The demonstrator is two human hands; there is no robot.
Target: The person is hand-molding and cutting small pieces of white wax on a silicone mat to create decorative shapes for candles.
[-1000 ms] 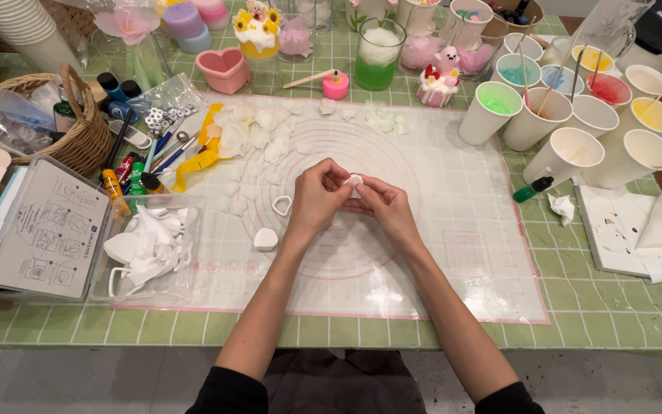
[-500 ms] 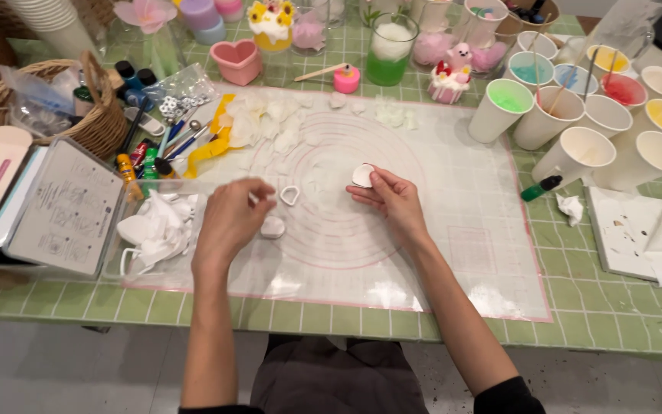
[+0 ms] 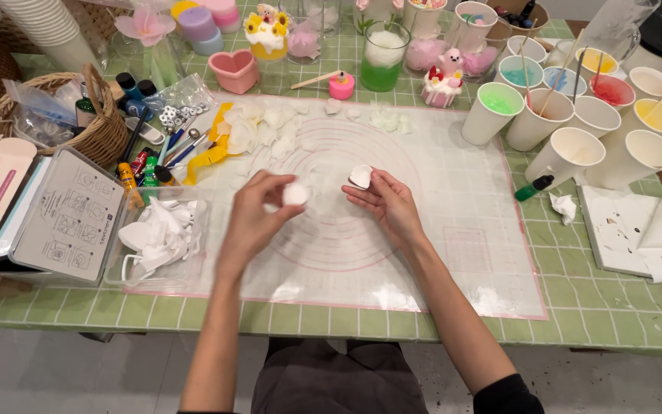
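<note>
Work surface: table under a green checked cloth (image 3: 423, 322), with a translucent pink-edged mat (image 3: 453, 230) printed with rings laid across the middle.

My left hand (image 3: 258, 215): raised over the mat, fingers curled in, fingertips pinched on a small white lump (image 3: 295, 193).

My right hand (image 3: 384, 201): just beside the left, palm turned up, thumb and fingers closed narrowly on a thin curved white petal piece (image 3: 361, 175). The two pieces are near each other, not touching.

On the mat, far side: loose white petals (image 3: 266, 126) scattered in a cluster.

Left of mat: clear tray (image 3: 162, 238) holding white moulded pieces; a flat clear case (image 3: 70, 218) beside it; a wicker basket (image 3: 78, 126) behind; paint tubes and tools (image 3: 151, 157) between basket and mat.

Right of mat: paper cups (image 3: 568, 123) of coloured liquid, several with stir sticks; a small green-capped bottle (image 3: 534, 188); white paper sheets (image 3: 645, 230).

Far edge: pink heart-shaped mould (image 3: 235, 70), a glass of green and white (image 3: 383, 57), small decorated candles (image 3: 442, 80).
</note>
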